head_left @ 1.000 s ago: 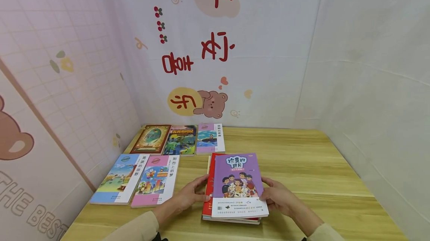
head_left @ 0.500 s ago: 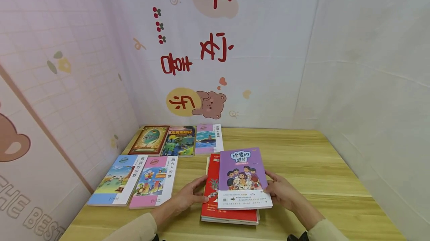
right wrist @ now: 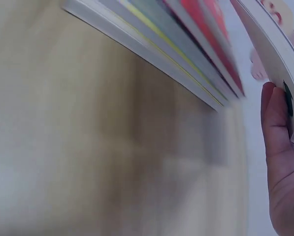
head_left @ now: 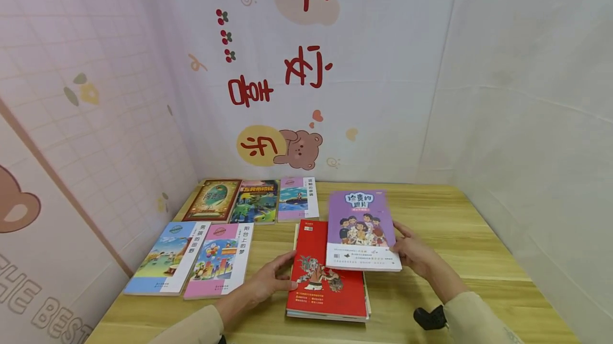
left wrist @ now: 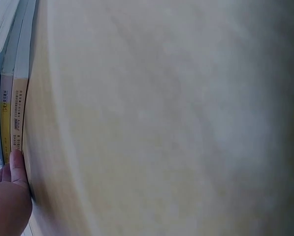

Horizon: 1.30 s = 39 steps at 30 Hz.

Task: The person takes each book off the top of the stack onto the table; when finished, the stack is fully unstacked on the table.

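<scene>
Right hand [head_left: 415, 252] pinches purple book [head_left: 363, 228], lower right-centre; it extends left of grip, long axis up-frame. Left hand [head_left: 265, 281] touches book stack [head_left: 330, 304], ungrasping.

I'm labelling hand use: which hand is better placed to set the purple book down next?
Probably the right hand: it holds the purple book apart from the stack of books, while the left hand touches the stack's left side.

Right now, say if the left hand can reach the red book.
Likely yes: the left hand is right at the red book; the purple book overlaps only its far right corner.
</scene>
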Motion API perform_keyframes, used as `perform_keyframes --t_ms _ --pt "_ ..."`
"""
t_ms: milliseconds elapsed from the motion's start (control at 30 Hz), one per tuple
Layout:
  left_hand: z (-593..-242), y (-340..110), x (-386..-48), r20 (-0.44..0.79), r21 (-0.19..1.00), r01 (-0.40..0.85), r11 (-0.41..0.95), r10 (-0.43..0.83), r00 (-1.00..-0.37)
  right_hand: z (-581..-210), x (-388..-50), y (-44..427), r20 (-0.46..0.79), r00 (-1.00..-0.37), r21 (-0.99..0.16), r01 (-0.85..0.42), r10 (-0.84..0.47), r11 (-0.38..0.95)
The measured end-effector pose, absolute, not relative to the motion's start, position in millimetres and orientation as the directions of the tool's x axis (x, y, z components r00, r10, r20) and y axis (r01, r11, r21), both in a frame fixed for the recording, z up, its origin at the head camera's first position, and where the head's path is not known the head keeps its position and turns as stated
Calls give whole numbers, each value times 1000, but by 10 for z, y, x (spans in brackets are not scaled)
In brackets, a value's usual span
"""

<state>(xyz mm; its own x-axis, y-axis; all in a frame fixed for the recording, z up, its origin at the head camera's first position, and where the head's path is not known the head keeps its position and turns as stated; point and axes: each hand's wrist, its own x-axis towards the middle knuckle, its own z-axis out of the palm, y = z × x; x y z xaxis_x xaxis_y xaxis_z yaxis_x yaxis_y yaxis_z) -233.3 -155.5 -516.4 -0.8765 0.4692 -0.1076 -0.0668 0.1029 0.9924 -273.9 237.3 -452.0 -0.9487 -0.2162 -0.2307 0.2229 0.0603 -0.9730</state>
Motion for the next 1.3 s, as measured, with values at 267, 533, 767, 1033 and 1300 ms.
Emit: perform_keyframes --t_ms 267,533,767,1033,1300 --pt "-5151 -1551 -2333 -115 992 -73 106 469 -876 -4342 -3117 2704 -189 -969 -979 173 -160 108" --pt "-5158 -1565 -2327 -116 991 -72 111 464 -878 -4379 -3392 2825 -195 -971 -975 177 -135 131" --pt "-5159 -1568 -2330 -117 991 -74 108 473 -873 -4450 -3566 2919 -208 -975 -974 199 -79 110" --pt "-5147 -1564 -2345 -122 991 -81 106 480 -869 -4554 -3680 2986 -209 -978 -973 206 -17 101" --pt "-5146 -1565 -2348 -118 991 -76 107 481 -869 -4693 -3742 2918 -219 -975 -971 222 43 85"
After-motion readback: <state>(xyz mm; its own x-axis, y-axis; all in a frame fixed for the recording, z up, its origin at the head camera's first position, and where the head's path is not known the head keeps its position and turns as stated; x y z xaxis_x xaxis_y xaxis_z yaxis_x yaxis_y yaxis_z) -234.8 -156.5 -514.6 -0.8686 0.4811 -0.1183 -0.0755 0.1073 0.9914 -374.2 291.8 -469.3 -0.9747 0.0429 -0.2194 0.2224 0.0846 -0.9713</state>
